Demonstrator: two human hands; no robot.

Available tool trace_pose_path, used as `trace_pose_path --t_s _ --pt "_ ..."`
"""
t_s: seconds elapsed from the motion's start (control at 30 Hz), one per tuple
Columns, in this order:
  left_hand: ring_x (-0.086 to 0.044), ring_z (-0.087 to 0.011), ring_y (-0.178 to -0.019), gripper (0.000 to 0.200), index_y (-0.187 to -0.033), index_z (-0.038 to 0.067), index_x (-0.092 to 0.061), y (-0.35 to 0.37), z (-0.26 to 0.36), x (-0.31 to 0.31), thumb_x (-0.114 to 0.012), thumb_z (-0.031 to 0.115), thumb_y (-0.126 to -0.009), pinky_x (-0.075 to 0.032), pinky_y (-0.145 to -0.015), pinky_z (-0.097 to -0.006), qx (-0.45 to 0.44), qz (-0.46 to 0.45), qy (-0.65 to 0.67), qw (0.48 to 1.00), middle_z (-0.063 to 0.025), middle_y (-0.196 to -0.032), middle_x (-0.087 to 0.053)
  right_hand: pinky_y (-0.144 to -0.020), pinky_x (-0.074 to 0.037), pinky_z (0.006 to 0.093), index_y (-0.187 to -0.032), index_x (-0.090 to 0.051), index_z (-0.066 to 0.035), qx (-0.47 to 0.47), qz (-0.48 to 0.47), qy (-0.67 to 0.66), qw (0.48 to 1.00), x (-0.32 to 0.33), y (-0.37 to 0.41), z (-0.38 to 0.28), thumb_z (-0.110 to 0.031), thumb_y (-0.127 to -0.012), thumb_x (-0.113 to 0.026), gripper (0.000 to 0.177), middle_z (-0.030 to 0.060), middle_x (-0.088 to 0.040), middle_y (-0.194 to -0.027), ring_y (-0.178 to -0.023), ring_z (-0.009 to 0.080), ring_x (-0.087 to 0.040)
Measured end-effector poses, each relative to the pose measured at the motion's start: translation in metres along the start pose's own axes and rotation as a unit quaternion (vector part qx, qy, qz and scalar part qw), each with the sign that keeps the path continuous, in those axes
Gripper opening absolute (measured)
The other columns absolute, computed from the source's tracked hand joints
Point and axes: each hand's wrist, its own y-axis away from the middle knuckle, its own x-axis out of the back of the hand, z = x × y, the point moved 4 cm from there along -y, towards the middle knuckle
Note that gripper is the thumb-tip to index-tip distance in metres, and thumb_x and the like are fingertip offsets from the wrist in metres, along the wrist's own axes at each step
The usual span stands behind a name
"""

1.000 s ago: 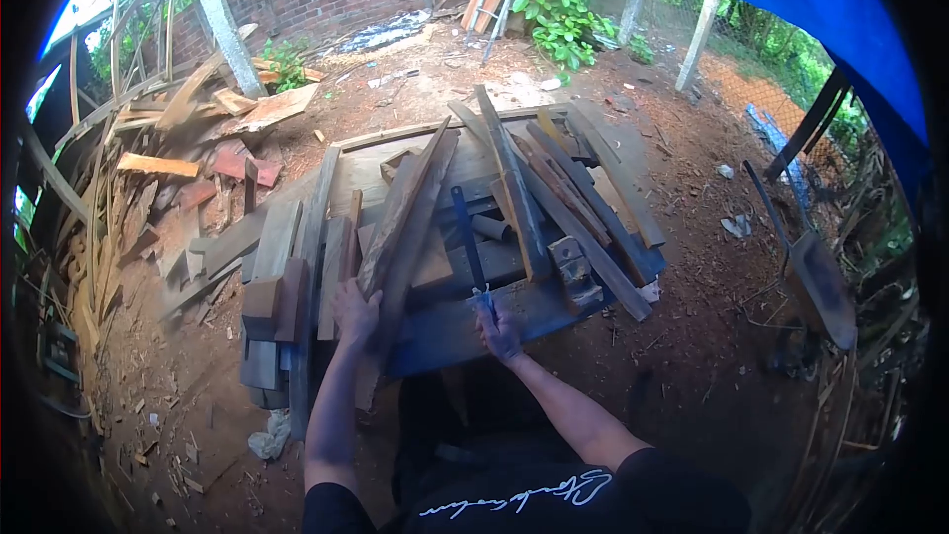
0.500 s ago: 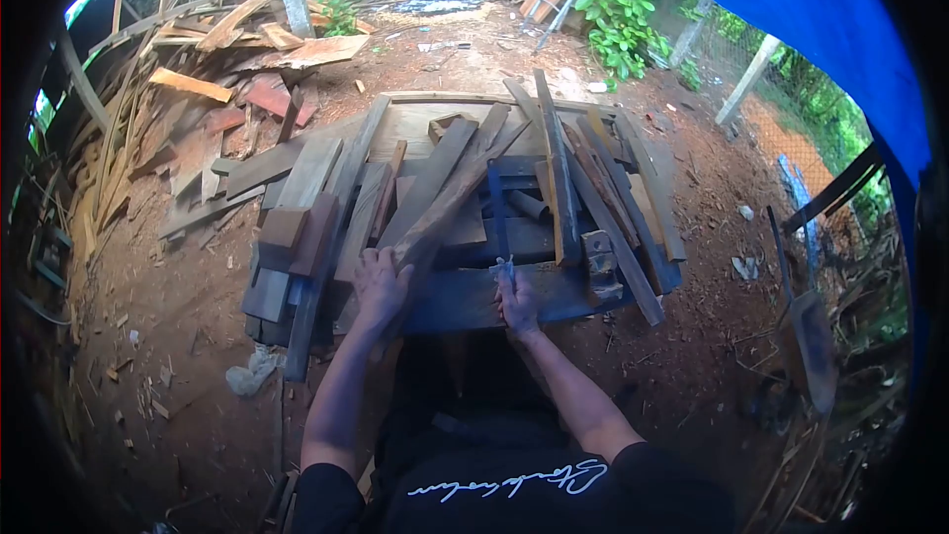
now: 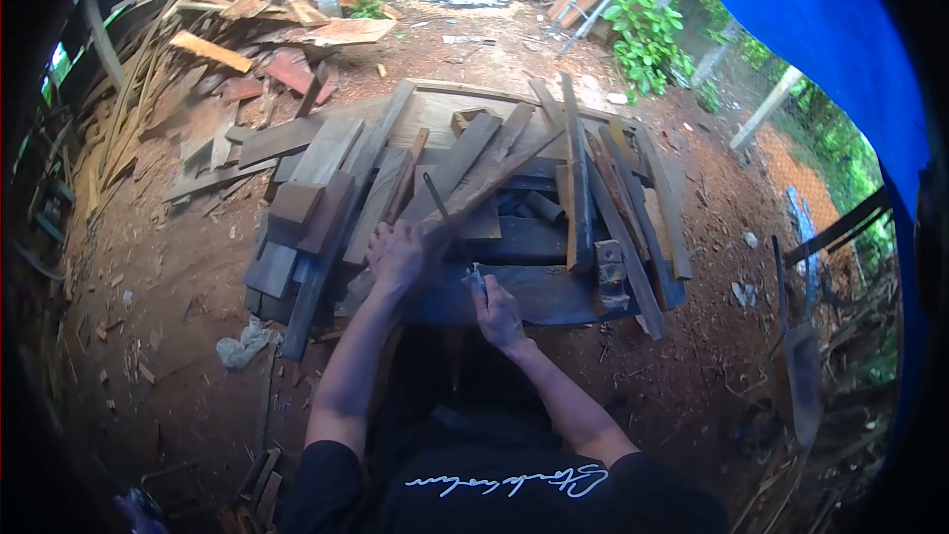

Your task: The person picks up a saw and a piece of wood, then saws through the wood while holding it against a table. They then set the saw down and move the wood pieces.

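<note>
My left hand [image 3: 395, 255] is closed over the near end of a long wooden strip [image 3: 504, 170] that slants up to the right across other boards. My right hand [image 3: 500, 314] grips the wrapped handle [image 3: 476, 280] of a long, thin tool, right of my left hand and above the near dark plank [image 3: 554, 295]. The tool's narrow dark end [image 3: 435, 195] shows beyond my left hand, crossing the strip; its middle part is smeared by motion. A small hollow wooden piece [image 3: 474, 122] lies farther back.
More boards [image 3: 331, 153] and a wooden block [image 3: 295, 210] lie on the left of the worktop. Scrap wood [image 3: 213, 51] is piled at the back left. A plastic bag [image 3: 247, 343] is on the ground. A blue tarp [image 3: 811, 20] hangs at the right, near a shovel-like tool [image 3: 803, 376].
The tool in my right hand has swung from upright to leaning left across the strip. My right hand has moved slightly left and down. The view has shifted a little.
</note>
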Motion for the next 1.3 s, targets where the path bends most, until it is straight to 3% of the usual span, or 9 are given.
trace_pose_path --t_s 0.2,0.47,0.67,0.83,1.1,1.23,1.3 --pt "-0.048 -0.0372 -0.109 0.035 -0.103 0.007 -0.055 -0.008 -0.001 -0.017 -0.041 0.038 -0.095 -0.038 -0.091 -0.0526 0.044 0.074 -0.054 0.995 -0.0192 -0.110 -0.051 -0.060 -0.047 0.0521 -0.094 -0.046 -0.002 0.035 -0.013 0.096 0.995 -0.011 -0.021 -0.018 -0.020 -0.096 -0.047 0.018 0.0222 -0.058 -0.082 -0.074 0.0439 -0.059" --pt "-0.050 -0.0336 -0.107 0.024 -0.101 0.005 -0.054 -0.009 -0.006 -0.018 -0.048 0.025 -0.090 -0.041 -0.088 -0.0502 0.065 0.092 -0.080 0.990 -0.0159 -0.108 -0.054 -0.061 -0.053 0.0489 -0.095 -0.043 -0.003 -0.015 -0.093 0.270 0.958 -0.018 -0.013 -0.023 -0.019 -0.095 -0.044 0.016 0.0198 -0.061 -0.078 -0.072 0.0401 -0.064" --pt "-0.052 -0.0332 -0.104 0.023 -0.099 0.004 -0.057 -0.011 -0.009 -0.020 -0.051 0.023 -0.087 -0.043 -0.085 -0.0489 0.078 0.110 -0.077 0.988 -0.0161 -0.104 -0.057 -0.061 -0.053 0.0490 -0.094 -0.043 -0.003 -0.030 -0.129 0.251 0.959 -0.047 -0.053 -0.024 -0.018 -0.096 -0.040 0.016 0.0230 -0.063 -0.077 -0.073 0.0402 -0.065" --pt "-0.053 -0.0328 -0.101 0.024 -0.098 0.003 -0.056 -0.012 -0.011 -0.018 -0.050 0.023 -0.087 -0.043 -0.083 -0.0487 0.082 0.111 -0.088 0.987 -0.0164 -0.103 -0.056 -0.062 -0.052 0.0506 -0.094 -0.043 -0.002 -0.033 -0.143 0.276 0.950 -0.023 -0.013 -0.020 -0.019 -0.096 -0.040 0.017 0.0236 -0.063 -0.076 -0.072 0.0409 -0.065" --pt "-0.053 -0.0349 -0.104 0.025 -0.101 0.003 -0.055 -0.011 -0.009 -0.020 -0.047 0.023 -0.089 -0.042 -0.088 -0.0501 0.073 0.100 -0.077 0.989 -0.0175 -0.107 -0.057 -0.060 -0.053 0.0501 -0.093 -0.043 -0.004 -0.024 -0.102 0.268 0.958 -0.056 -0.053 -0.014 -0.020 -0.095 -0.043 0.016 0.0212 -0.063 -0.072 -0.070 0.0404 -0.065" --pt "-0.051 -0.0358 -0.106 0.028 -0.104 0.004 -0.055 -0.012 -0.008 -0.019 -0.046 0.027 -0.091 -0.041 -0.088 -0.0508 0.085 0.080 -0.080 0.990 -0.0177 -0.109 -0.055 -0.060 -0.052 0.0515 -0.094 -0.044 -0.004 -0.021 -0.093 0.248 0.964 -0.034 -0.022 -0.009 -0.021 -0.095 -0.043 0.017 0.0220 -0.062 -0.071 -0.068 0.0419 -0.064" --pt "-0.050 -0.0359 -0.107 0.033 -0.105 0.004 -0.054 -0.012 -0.009 -0.020 -0.044 0.033 -0.094 -0.041 -0.089 -0.0516 0.088 0.071 -0.075 0.991 -0.0179 -0.112 -0.054 -0.059 -0.050 0.0535 -0.093 -0.044 -0.004 -0.069 -0.120 0.222 0.965 -0.014 0.006 -0.004 -0.021 -0.095 -0.044 0.018 0.0240 -0.061 -0.071 -0.068 0.0443 -0.062"
